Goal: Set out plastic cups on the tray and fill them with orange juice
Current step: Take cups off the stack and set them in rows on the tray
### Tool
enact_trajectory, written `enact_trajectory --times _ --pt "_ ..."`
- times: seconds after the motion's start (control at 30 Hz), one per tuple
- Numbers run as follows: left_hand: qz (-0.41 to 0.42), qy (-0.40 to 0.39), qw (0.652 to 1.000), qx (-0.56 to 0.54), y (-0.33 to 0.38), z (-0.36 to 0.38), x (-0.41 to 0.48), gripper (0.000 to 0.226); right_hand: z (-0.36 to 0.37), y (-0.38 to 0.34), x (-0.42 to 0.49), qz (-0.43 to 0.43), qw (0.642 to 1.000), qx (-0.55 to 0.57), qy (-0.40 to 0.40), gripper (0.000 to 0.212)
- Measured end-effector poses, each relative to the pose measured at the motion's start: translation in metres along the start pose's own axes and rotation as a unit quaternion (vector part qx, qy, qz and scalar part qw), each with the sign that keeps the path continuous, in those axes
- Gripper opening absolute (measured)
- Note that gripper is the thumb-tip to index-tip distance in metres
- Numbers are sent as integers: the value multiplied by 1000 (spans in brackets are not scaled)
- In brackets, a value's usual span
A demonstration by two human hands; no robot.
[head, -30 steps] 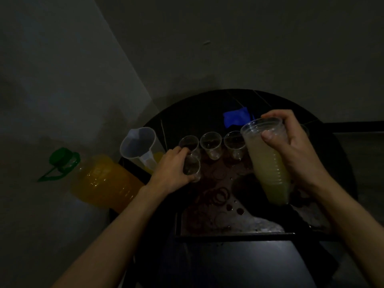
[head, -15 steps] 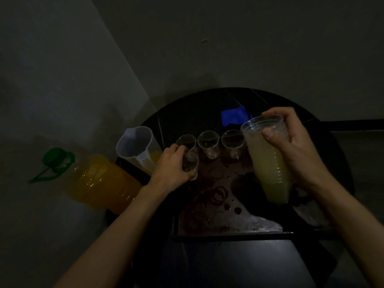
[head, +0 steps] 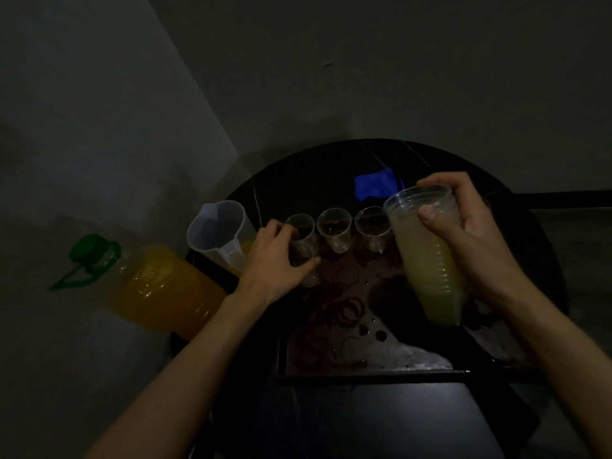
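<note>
A: Room?
B: On the dark stained rectangular tray, between its near rim and the far row of three clear plastic cups; a translucent jug crowds its left edge.
A: Hands?
B: The left hand curls round a fourth clear cup just near of the row's left end; the right hand grips a tilted stack of nested cups.

Dim home-like corner: bare walls, round dark table.
</note>
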State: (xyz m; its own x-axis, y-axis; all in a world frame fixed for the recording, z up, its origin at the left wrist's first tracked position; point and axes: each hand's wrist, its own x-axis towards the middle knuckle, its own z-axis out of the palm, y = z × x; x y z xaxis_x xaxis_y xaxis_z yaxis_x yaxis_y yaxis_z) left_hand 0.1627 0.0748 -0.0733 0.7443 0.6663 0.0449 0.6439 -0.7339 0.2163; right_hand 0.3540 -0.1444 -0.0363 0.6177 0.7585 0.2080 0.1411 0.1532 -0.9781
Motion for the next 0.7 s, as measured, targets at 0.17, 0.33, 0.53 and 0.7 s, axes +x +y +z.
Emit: enact_trajectory --times 0.17,0.33,0.53,0.7 --pt "70 71 965 -242 37 -39 9 25 9 3 -2 15 1000 2 -22 55" --pt "232 -51 926 -293 88 -77 22 37 13 2 -3 14 999 -5 -34 55" --pt "275 -196 904 -260 120 -95 49 55 8 1 -2 23 999 15 -47 45" --pt "304 -224 905 -197 131 -103 60 48 3 2 0 24 999 19 -36 46"
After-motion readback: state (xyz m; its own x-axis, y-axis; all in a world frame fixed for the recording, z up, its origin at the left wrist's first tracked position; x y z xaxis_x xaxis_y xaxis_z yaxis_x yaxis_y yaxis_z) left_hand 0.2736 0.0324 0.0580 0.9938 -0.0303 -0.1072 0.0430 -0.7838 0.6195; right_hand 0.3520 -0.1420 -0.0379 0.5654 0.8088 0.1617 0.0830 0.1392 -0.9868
